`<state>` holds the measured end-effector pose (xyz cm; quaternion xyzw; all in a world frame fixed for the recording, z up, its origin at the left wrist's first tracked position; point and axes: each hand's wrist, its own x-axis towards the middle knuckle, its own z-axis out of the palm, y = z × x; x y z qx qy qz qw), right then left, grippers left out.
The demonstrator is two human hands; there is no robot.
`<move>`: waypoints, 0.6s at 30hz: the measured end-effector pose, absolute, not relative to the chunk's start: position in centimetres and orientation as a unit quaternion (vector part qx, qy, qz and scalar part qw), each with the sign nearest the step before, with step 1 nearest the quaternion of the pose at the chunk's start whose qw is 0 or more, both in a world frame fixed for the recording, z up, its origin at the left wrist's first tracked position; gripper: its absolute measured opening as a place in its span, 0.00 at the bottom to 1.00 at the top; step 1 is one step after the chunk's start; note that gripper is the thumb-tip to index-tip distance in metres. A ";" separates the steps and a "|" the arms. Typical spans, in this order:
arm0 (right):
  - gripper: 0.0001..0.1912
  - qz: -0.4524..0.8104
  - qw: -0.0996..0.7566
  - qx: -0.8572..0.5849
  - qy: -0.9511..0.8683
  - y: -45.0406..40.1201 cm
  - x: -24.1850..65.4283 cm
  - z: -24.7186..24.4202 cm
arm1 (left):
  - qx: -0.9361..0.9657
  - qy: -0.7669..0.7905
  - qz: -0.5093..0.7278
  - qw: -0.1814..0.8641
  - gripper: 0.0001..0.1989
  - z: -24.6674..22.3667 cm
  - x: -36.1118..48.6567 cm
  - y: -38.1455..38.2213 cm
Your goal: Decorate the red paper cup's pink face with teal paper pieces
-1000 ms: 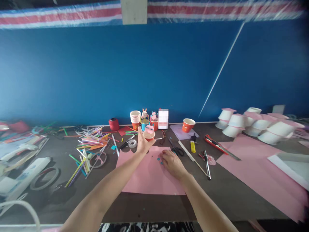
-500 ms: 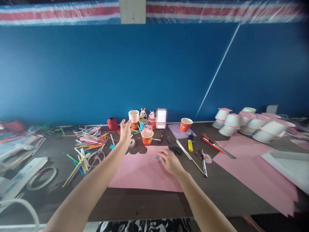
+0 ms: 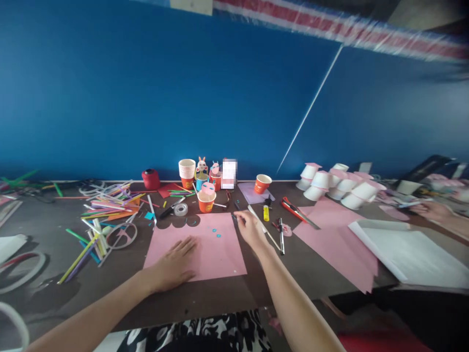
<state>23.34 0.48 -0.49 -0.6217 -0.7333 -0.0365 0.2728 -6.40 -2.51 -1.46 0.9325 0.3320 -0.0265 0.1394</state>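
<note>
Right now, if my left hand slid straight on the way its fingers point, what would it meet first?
Your left hand would probably meet the small blue pieces on the pink sheet first, though it might just skirt them.

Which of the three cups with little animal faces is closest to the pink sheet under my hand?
The front orange cup, by the far edge of the pink sheet. The blue cup and the other orange cup stand behind it, nearer the wall.

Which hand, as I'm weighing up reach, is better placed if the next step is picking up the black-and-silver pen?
Probably the right hand: it is nearer the pen, while the left hand lies flat on the pink sheet.
</note>
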 end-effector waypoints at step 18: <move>0.14 -0.090 0.243 -0.663 -0.703 1.0 31.2 0.3 | 0.934 0.322 0.079 0.132 0.23 -0.1 -2.2 -3.2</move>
